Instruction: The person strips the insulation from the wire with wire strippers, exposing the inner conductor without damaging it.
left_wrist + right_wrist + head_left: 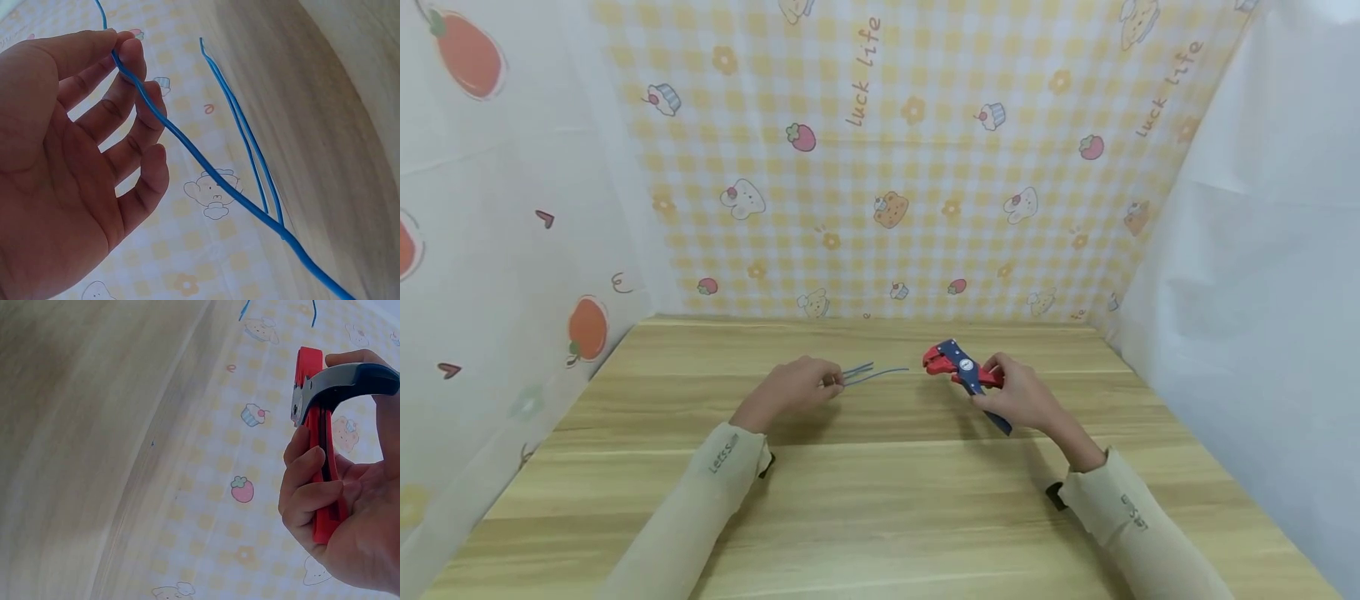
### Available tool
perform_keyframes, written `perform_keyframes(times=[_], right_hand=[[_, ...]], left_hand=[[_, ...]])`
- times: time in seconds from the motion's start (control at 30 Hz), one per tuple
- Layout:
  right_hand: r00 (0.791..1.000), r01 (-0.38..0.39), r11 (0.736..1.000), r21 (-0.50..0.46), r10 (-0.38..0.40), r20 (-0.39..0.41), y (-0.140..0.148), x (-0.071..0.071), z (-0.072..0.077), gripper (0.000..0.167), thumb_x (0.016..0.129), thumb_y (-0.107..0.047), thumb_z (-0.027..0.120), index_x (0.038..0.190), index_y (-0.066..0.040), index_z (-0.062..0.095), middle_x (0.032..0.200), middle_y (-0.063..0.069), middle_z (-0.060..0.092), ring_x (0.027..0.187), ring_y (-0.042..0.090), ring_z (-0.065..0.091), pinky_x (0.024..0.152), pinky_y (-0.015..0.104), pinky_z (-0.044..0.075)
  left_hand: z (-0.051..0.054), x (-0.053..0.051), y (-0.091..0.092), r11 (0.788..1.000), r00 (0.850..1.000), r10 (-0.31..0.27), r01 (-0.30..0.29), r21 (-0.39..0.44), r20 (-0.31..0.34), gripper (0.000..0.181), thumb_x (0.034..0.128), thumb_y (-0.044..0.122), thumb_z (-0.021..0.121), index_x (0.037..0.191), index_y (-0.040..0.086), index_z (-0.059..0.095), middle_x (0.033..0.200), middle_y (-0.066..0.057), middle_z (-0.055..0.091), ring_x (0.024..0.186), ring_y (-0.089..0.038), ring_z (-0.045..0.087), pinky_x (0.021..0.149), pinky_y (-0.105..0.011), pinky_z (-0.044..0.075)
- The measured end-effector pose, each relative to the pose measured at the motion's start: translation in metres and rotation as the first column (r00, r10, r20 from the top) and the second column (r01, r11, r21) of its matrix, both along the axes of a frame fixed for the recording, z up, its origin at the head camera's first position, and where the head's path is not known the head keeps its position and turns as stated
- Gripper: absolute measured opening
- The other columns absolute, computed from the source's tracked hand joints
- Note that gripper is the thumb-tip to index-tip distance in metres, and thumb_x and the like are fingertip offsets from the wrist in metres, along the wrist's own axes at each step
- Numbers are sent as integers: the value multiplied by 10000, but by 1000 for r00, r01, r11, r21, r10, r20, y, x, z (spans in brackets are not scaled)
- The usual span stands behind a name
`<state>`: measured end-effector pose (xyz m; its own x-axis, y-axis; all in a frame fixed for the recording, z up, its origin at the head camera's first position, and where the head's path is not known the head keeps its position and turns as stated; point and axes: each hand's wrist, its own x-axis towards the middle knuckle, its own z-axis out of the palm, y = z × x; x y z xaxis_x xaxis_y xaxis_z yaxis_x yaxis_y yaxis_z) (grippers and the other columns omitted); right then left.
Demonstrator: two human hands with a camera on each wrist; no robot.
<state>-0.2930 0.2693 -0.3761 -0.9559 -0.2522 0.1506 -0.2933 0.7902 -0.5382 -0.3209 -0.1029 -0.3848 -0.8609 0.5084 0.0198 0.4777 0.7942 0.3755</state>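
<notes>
My left hand (801, 383) pinches a blue wire (194, 153) between thumb and forefinger, the other fingers loosely bent beside it. The wire's free end points right, towards the tool. Two more thin blue wires (250, 140) appear close behind it; whether they lie on the table I cannot tell. In my right hand (1026, 396) is a red and dark blue wire stripper (967, 367), gripped round its handles (325, 512). Its red head faces left, a short gap away from the wire's tip. The right wrist view hides the inside of the stripper's jaws.
A wood-grain table (880, 500) spreads beneath both hands. Behind it hangs a yellow checked cloth (880, 167), with pale sheets at the left and right sides. One tiny blue scrap (152, 444) shows on the wood.
</notes>
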Motion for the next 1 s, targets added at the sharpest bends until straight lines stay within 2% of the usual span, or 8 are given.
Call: perform_keyframes(times=[0.2, 0.4, 0.6, 0.7, 0.8, 0.87, 0.97, 1.0], right_hand=[[999, -29, 999, -29, 29, -27, 0, 1, -2, 519, 797, -315, 823, 1131, 31, 626, 887, 73, 663, 667, 141, 561, 565, 273, 485], [999, -3, 999, -51, 1, -46, 1, 1, -3, 521, 789, -352, 830, 1112, 23, 668, 877, 65, 676, 642, 143, 561, 541, 278, 469], [997, 25, 992, -120, -33, -70, 3, 1, -1, 531, 768, -414, 839, 1070, -6, 684, 824, 64, 670, 603, 156, 571, 511, 288, 474], [999, 31, 982, -186, -38, -36, 2, 2, 0, 525, 760, -381, 851, 1086, -2, 691, 845, 85, 685, 627, 178, 589, 520, 295, 487], [998, 43, 956, -291, -31, 45, 0, 1, 0, 491, 765, -344, 857, 1083, 2, 714, 895, 62, 699, 716, 162, 593, 582, 287, 493], [993, 64, 927, -370, -24, 113, -3, 1, 1, 421, 775, -332, 852, 1044, -26, 742, 814, 15, 661, 667, 127, 530, 569, 258, 449], [978, 62, 867, -494, 47, 205, -4, 2, 2, 264, 838, -295, 799, 936, -54, 756, 652, -32, 523, 560, 95, 393, 511, 235, 341], [968, 57, 839, -542, 85, 234, -4, 3, 3, 215, 865, -275, 772, 899, -64, 746, 621, -33, 466, 534, 93, 358, 498, 231, 317]], left_hand=[[-1, -1, -2, 1000, 1000, 3, -3, -4, -4, 144, 995, 271, 603, 1024, 178, 708, 986, 34, 694, 775, -125, 573, 684, -383, 475], [-1, -2, -1, 1000, 1000, 2, -2, -6, 1, 153, 999, 282, 596, 1032, 183, 708, 1002, 35, 689, 773, -123, 564, 678, -368, 465], [1, -4, 1, 1000, 1000, 9, -9, -10, 4, 142, 999, 283, 595, 1023, 197, 705, 1001, 37, 688, 761, -129, 565, 670, -366, 461], [1, -4, 2, 1000, 1000, 0, 0, -14, 2, 148, 997, 286, 597, 1036, 197, 710, 1020, 32, 694, 802, -133, 589, 704, -394, 483], [1, -5, 1, 1000, 1000, -9, 9, -20, -1, 151, 996, 282, 599, 1047, 194, 712, 1033, 26, 699, 854, -137, 611, 748, -434, 502], [1, -5, 1, 1000, 1000, -9, 9, -25, -2, 151, 997, 278, 598, 1045, 192, 713, 1030, 24, 700, 862, -136, 613, 755, -443, 505], [0, -4, 0, 1000, 1000, -3, 3, -27, -4, 147, 1000, 274, 594, 1032, 189, 710, 1013, 28, 694, 825, -129, 595, 727, -421, 495], [0, -4, -1, 1000, 1000, -3, 3, -28, -6, 147, 1001, 274, 593, 1029, 189, 709, 1012, 30, 693, 815, -125, 587, 718, -411, 490]])
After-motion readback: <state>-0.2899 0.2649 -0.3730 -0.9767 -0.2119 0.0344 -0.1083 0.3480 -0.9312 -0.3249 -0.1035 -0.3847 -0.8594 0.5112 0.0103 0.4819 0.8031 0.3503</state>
